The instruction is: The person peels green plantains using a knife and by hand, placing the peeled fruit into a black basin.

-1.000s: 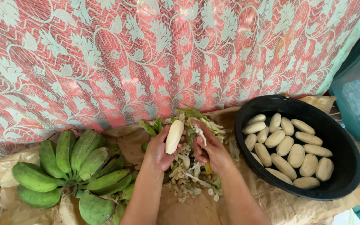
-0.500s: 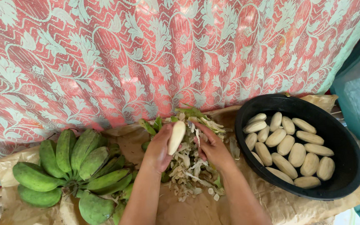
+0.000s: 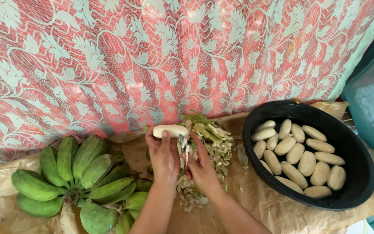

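The left hand [image 3: 164, 157] holds a peeled banana [image 3: 170, 131], its grip closed around the fruit with the thumb laid on top; the pale banana lies roughly level, just above the pile of peelings [image 3: 205, 151]. The right hand [image 3: 202, 168] sits just beside the left, fingers curled shut on a small peeler [image 3: 182, 141] whose metal tip shows between the two hands, close under the banana; whether the tip touches the fruit cannot be told. Both hands are over the heap of green and yellowish peel strips, which lies on brown paper [image 3: 260, 203] spread over the desk. To the left of the hands rests a bunch of green bananas [image 3: 81, 177], unpeeled, near the left forearm. To the right stands a black bowl [image 3: 360, 160], apart from the hands, holding many peeled pale bananas [image 3: 301, 154] lying side by side in a loose layer. A few stray peel scraps lie on the paper between the heap and the bowl. A red and pale green patterned cloth [image 3: 152, 56] hangs behind everything.
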